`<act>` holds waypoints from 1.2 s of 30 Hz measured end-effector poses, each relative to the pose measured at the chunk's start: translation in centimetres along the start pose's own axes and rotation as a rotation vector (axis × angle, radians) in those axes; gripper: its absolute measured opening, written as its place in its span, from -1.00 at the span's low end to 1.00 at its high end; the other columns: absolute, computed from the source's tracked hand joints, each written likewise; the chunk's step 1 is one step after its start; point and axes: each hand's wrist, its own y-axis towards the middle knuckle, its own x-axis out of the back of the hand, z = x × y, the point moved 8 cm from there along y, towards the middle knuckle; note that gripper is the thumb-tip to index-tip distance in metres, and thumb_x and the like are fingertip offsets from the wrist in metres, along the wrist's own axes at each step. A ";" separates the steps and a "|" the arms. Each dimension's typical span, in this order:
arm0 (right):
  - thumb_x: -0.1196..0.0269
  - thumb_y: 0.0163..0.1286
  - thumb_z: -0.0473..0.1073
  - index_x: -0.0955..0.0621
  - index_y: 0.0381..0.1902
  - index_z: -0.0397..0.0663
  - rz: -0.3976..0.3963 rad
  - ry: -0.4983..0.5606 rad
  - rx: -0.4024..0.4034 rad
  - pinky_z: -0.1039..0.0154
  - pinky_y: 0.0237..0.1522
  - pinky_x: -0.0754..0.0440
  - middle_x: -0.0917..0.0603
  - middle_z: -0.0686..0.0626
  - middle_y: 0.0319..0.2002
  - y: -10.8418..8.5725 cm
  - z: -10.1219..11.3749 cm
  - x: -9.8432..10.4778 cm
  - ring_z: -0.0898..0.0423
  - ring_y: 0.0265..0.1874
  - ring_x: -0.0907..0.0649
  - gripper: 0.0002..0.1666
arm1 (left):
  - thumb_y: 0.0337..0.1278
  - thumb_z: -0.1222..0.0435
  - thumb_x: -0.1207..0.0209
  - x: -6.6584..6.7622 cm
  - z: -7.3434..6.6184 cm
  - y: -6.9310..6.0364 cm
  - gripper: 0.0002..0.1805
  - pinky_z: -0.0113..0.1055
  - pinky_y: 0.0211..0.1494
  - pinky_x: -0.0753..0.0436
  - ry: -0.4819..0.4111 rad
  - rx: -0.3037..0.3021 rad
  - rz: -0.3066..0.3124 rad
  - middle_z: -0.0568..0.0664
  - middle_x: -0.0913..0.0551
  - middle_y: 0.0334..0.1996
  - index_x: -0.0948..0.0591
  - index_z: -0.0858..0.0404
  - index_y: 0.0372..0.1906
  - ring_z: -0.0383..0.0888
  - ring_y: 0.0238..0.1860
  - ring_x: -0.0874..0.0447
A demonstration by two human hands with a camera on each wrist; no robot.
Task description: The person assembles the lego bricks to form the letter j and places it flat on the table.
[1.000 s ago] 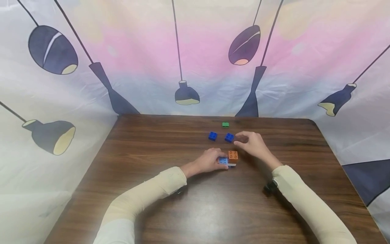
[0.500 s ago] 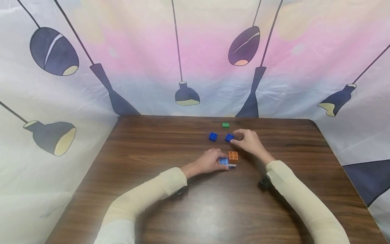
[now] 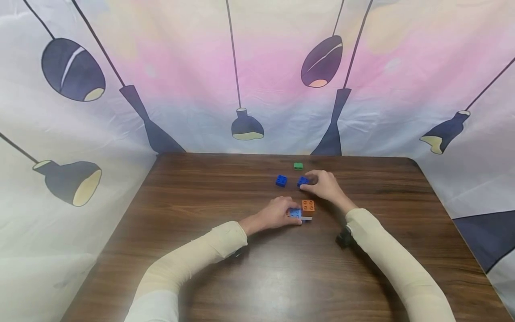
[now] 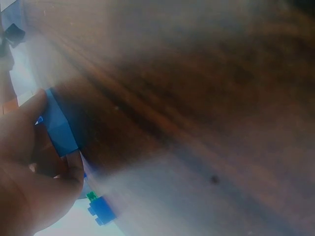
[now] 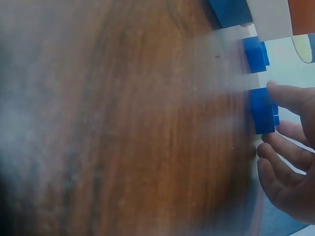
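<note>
In the head view, my left hand [image 3: 277,212] grips a light-blue brick [image 3: 295,213] by its sides. That brick belongs to a small build, with an orange brick [image 3: 307,206] on top of a white layer [image 3: 306,218] at its right. The left wrist view shows thumb and fingers on either side of the blue brick [image 4: 61,125]. Farther back, my right hand [image 3: 327,185] has thumb and fingers curled round a dark-blue brick [image 3: 302,181] standing on the table. In the right wrist view the thumb lies against one end of this blue brick [image 5: 263,112], fingers at the other.
A second dark-blue brick [image 3: 281,180] lies to the left of the one at my right hand. Behind them sits a small green brick [image 3: 298,166], near the far edge of the wooden table [image 3: 209,179]. A printed cloth [image 3: 201,89] hangs behind the table.
My right hand has moved left, bringing its thumb and fingers around the right-hand dark-blue brick. My left hand and the build have stayed in place.
</note>
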 end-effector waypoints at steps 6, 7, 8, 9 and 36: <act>-0.47 0.30 0.09 -0.65 0.20 -0.17 0.018 -0.002 -0.018 -0.07 -0.02 -0.67 -0.73 -0.19 0.09 0.3 -0.1 -0.4 -0.10 -0.05 -0.73 -0.36 | 0.25 -0.03 -0.36 0.1 0.0 -0.1 -0.45 -0.40 -0.20 -0.42 -0.019 0.005 0.004 -0.13 -0.59 -0.24 -0.68 0.19 0.22 -0.24 -0.30 -0.44; -0.47 0.30 0.09 -0.65 0.20 -0.18 0.021 -0.005 -0.020 -0.07 -0.02 -0.67 -0.73 -0.20 0.10 0.3 -0.1 -0.4 -0.10 -0.05 -0.73 -0.36 | 0.25 -0.03 -0.36 0.1 0.0 -0.1 -0.45 -0.40 -0.20 -0.42 -0.023 0.006 0.004 -0.13 -0.59 -0.25 -0.67 0.19 0.22 -0.24 -0.30 -0.44; -0.47 0.30 0.08 -0.64 0.20 -0.18 0.023 -0.008 -0.021 -0.07 -0.02 -0.67 -0.72 -0.20 0.10 0.4 -0.1 -0.5 -0.10 -0.05 -0.72 -0.36 | 0.25 -0.03 -0.36 0.1 0.0 -0.1 -0.45 -0.40 -0.20 -0.42 -0.024 0.005 0.003 -0.13 -0.59 -0.25 -0.67 0.19 0.23 -0.24 -0.30 -0.44; -0.47 0.30 0.08 -0.64 0.20 -0.18 0.025 -0.011 -0.023 -0.07 -0.02 -0.67 -0.72 -0.21 0.10 0.4 -0.1 -0.5 -0.10 -0.05 -0.72 -0.36 | 0.26 -0.03 -0.36 0.1 0.0 -0.1 -0.45 -0.40 -0.21 -0.42 -0.023 0.005 0.003 -0.13 -0.59 -0.25 -0.67 0.19 0.23 -0.24 -0.30 -0.43; -0.43 0.36 -0.05 -0.64 0.24 -0.12 0.011 -0.043 0.053 -0.15 0.04 -0.63 -0.70 -0.21 0.13 -0.6 0.8 0.5 -0.16 0.05 -0.69 -0.46 | 0.25 -0.04 -0.36 0.0 0.0 0.0 -0.45 -0.40 -0.19 -0.43 0.002 0.002 0.005 -0.12 -0.61 -0.24 -0.68 0.19 0.22 -0.24 -0.29 -0.44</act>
